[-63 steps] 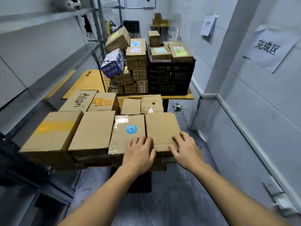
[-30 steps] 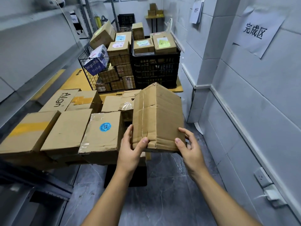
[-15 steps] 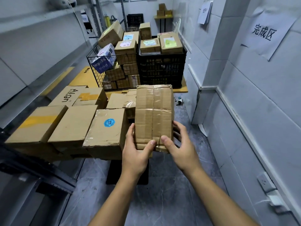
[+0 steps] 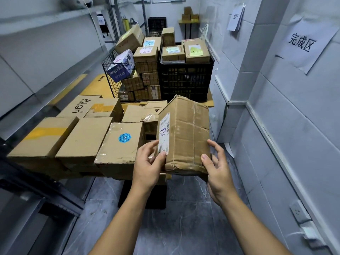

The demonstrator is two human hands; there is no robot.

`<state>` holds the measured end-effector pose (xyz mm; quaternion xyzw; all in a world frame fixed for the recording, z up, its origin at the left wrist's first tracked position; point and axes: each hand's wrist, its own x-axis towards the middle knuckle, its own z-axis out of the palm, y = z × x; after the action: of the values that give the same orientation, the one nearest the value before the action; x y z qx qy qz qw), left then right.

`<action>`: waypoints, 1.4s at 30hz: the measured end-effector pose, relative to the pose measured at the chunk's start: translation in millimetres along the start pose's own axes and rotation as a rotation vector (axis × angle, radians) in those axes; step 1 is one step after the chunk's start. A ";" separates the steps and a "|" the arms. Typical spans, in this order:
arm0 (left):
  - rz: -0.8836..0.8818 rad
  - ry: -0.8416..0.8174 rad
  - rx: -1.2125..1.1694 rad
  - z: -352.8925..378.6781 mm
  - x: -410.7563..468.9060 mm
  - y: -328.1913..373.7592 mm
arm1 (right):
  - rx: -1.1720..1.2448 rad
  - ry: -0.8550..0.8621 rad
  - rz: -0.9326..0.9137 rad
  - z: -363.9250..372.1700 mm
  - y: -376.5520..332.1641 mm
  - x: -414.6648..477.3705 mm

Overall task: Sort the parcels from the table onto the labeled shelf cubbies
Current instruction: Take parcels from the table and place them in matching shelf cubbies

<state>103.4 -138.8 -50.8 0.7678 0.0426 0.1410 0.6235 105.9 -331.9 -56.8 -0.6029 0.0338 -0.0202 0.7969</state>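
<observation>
Grey-tiled storeroom, head view: we find cartons (image 4: 84, 142) crowding the tabletop (image 4: 210, 103) to its near edge. One taped parcel (image 4: 187, 137) is held tilted above the near right corner — left hand (image 4: 149, 166) pinches its labelled side, right hand (image 4: 219, 168) grips the opposite edge.

Left hand (image 4: 149, 163) and right hand (image 4: 219, 173) are bare, forearms seemingly bare too.

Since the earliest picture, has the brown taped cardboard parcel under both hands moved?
Yes. The parcel rose off its spot right of the blue-stickered box, now held on end by left hand and right hand.
</observation>
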 end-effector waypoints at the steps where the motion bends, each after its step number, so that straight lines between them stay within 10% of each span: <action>1: -0.033 -0.005 0.004 0.1 -0.1 -1.0 | 0.037 0.000 0.019 -1.7 0.5 0.3; 8: -0.099 -0.061 -0.209 -0.5 -10.5 -7.0 | 0.060 -0.047 0.054 -9.4 -4.8 4.3; 14: 0.062 0.032 -0.045 -7.9 -12.6 -8.9 | -0.460 -0.015 -0.152 -21.7 -8.8 13.4; 42: 0.228 0.452 0.486 -133.8 -109.3 44.2 | -0.156 -0.528 -0.225 136.4 -10.0 -37.0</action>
<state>-42.2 -48.4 -1.4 0.8430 0.1259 0.3621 0.3774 79.8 -201.1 -9.1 -0.6468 -0.2402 0.0520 0.7220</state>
